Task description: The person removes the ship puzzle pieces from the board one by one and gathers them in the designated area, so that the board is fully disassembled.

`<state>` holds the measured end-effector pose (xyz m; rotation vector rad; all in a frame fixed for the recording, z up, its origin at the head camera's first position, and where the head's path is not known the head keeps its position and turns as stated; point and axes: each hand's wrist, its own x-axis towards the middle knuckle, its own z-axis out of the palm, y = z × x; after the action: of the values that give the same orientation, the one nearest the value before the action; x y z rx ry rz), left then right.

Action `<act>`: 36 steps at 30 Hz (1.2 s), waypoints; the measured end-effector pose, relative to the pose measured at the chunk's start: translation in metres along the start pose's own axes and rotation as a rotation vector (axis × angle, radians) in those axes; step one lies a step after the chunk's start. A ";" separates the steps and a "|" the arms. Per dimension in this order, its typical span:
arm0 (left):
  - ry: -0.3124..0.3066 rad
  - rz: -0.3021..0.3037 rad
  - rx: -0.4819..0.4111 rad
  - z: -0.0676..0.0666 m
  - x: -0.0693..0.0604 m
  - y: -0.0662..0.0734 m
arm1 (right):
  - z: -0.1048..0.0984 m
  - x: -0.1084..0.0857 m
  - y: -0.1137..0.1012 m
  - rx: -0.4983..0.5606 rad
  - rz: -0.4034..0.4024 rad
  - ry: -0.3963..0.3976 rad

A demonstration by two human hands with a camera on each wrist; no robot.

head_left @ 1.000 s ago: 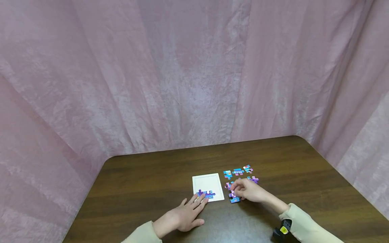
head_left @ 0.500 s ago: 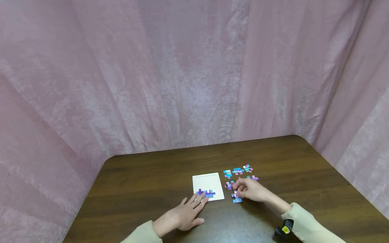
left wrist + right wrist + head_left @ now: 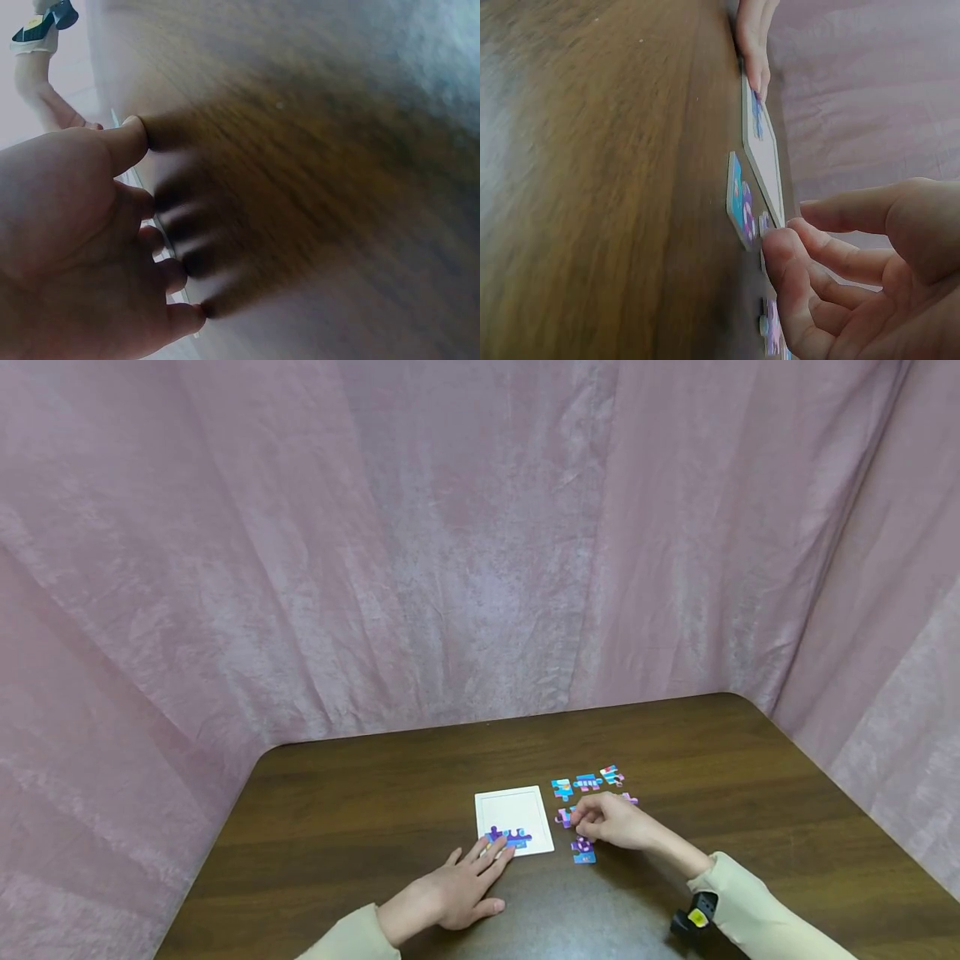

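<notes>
My left hand (image 3: 461,891) lies flat with fingers extended. Its fingertips rest on the near edge of a white puzzle tray (image 3: 512,808) and on the joined purple and blue puzzle pieces (image 3: 517,838) along that side. My right hand (image 3: 617,821) hovers with bent fingers over loose pieces right of the tray. In the right wrist view, nothing shows between the thumb and fingertips (image 3: 780,244). Just nearer than this hand lies a purple and blue jigsaw piece (image 3: 583,850). A pink and blue piece (image 3: 564,817) is partly hidden by the fingers.
Several loose puzzle pieces (image 3: 588,782) lie beyond the right hand, one partly covered by it (image 3: 630,798). They rest on a brown wooden table (image 3: 360,802), with a pink curtain (image 3: 480,543) behind it. A black device (image 3: 697,914) is strapped to the right wrist.
The purple and blue piece by my right hand has shifted slightly and turned. My right hand has let go of it and moved a little farther up the table. The left hand stays put.
</notes>
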<state>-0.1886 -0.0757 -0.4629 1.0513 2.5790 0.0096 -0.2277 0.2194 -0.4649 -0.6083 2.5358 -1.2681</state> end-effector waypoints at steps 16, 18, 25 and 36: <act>0.029 -0.010 0.037 0.000 -0.001 0.003 | 0.013 0.021 -0.014 -0.007 -0.052 -0.030; 0.026 -0.017 0.038 0.001 -0.001 0.004 | 0.014 0.025 -0.016 -0.009 -0.062 -0.035; 0.017 -0.034 0.033 0.001 -0.001 0.005 | 0.026 0.038 -0.023 -0.081 -0.075 -0.053; 0.023 -0.019 0.046 -0.003 -0.003 0.006 | 0.043 0.050 -0.032 -0.144 -0.033 -0.045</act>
<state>-0.1837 -0.0732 -0.4586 1.0489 2.6211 -0.0432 -0.2471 0.1486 -0.4666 -0.7033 2.6061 -1.0761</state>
